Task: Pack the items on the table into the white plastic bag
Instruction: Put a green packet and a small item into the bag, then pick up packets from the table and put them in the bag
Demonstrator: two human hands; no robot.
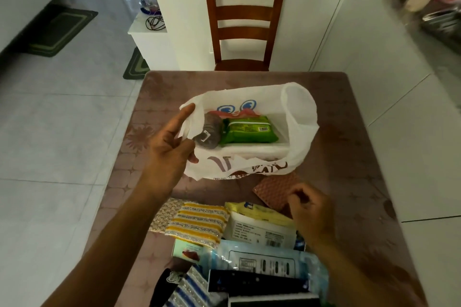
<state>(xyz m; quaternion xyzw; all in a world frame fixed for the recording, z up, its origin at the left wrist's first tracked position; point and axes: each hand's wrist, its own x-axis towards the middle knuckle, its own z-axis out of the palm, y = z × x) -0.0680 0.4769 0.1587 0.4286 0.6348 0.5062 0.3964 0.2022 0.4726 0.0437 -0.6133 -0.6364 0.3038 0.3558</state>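
The white plastic bag [296,117] lies open on the table [349,157], mouth toward me. Inside it rest a green packet [249,131] and a grey steel scourer [208,133]. My left hand [169,147] grips the bag's left handle and holds the mouth up. My right hand [310,209] pinches the edge of a flat brown textured pad [273,190] lying just in front of the bag. Near me lie a yellow striped sponge cloth [198,219], a yellow-white packet [259,224], a pale blue packet [264,259] and a blue striped cloth [189,289].
A wooden chair [244,20] stands at the table's far edge against a white cabinet [324,20]. A black box [257,281] and a small green box [188,250] lie in the near pile. White tiled floor lies to the left.
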